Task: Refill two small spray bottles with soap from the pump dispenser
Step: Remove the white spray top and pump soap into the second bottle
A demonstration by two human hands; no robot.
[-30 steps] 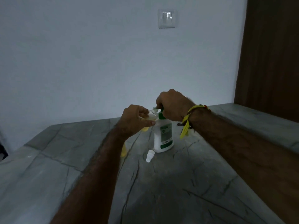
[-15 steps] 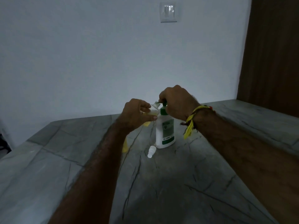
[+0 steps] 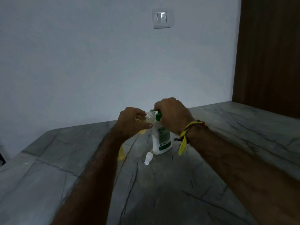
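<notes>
The table (image 3: 203,184) was grey stone, streaked with dark, crack-like veins. The pump dispenser (image 3: 162,140) had a white body, a green pump top and a green-and-white label. The small spray bottle (image 3: 148,118) was clear and showed yellow liquid. A white cap (image 3: 148,158) lay on the table. A second bottle (image 3: 121,153) showed yellow. The wristband (image 3: 186,135) was yellow. The wall (image 3: 81,62) was pale bluish white, its switch plate (image 3: 161,18) white, the door (image 3: 269,54) dark brown.
</notes>
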